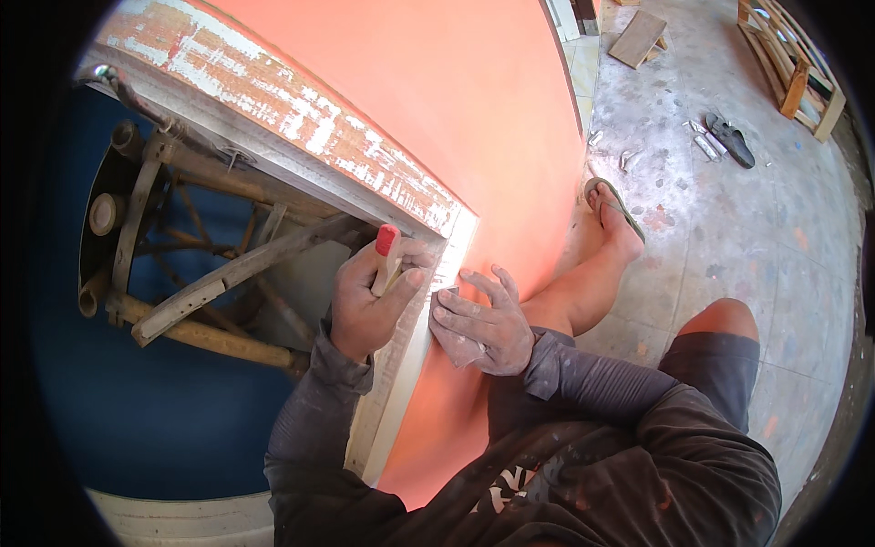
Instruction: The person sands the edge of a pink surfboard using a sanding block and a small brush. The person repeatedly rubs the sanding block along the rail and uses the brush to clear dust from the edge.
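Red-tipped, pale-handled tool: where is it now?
In the head view, the red-tipped, pale-handled tool is just left of centre, in the left hand, left of the grey sheet under the right hand.

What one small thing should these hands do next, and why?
Perhaps a short rub along the white edge with the dusty sheet: the right hand already holds it there, while the left hand grips a red-tipped tool.
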### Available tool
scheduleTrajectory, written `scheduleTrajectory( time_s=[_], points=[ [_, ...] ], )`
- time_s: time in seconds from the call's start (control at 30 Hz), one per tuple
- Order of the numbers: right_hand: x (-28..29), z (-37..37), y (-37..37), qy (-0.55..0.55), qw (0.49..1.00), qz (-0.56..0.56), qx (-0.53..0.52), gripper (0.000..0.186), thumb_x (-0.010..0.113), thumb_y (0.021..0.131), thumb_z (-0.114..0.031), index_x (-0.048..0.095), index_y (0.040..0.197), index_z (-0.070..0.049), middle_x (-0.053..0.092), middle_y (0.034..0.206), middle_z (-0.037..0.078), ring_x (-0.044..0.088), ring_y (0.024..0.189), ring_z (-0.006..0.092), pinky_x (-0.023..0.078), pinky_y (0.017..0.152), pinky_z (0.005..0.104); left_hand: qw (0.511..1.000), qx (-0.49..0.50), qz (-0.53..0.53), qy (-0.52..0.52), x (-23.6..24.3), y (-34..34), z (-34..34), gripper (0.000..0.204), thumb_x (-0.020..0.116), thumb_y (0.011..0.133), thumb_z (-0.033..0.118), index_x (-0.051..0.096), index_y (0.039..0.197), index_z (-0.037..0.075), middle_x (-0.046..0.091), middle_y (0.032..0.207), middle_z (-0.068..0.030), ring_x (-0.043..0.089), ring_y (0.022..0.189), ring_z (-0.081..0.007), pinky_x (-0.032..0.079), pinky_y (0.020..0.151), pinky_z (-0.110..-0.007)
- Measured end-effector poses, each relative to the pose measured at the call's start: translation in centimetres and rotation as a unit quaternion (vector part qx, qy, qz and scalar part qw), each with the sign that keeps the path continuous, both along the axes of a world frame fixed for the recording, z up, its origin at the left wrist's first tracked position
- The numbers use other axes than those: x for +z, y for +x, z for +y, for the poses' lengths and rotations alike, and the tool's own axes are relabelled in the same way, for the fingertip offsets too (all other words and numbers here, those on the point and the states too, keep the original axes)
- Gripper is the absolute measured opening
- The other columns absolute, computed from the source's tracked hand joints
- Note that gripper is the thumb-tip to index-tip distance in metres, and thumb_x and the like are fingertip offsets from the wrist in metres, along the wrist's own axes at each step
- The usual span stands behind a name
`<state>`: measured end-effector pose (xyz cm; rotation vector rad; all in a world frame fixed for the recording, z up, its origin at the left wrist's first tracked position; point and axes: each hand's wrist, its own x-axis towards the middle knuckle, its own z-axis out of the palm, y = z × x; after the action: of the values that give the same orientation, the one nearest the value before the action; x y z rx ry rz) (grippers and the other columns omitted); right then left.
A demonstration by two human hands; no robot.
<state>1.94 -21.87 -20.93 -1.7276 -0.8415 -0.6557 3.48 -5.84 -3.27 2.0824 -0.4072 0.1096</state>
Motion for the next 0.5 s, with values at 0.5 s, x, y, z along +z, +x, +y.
scheduleTrajectory(
  time_s=[0.5],
  points=[
    [0.0,0.0,0.5,0.000,1.000,-0.024,0.018,0.062,0.079,0.074,-0.026,0.065,0.134,-0.024,0.061,0.142,-0.006,0.042,0.140,0.0336,0.022,0.113,0.0628,1.000,0.001,0.001,0.015,0.2,0.0,0.0,0.022,0.069,0.092,0.008,0.067,0.111,-0.002,0.069,0.100,-0.0082,0.064,0.093,-0.0143,0.052,0.084,-0.031]
  ],
)
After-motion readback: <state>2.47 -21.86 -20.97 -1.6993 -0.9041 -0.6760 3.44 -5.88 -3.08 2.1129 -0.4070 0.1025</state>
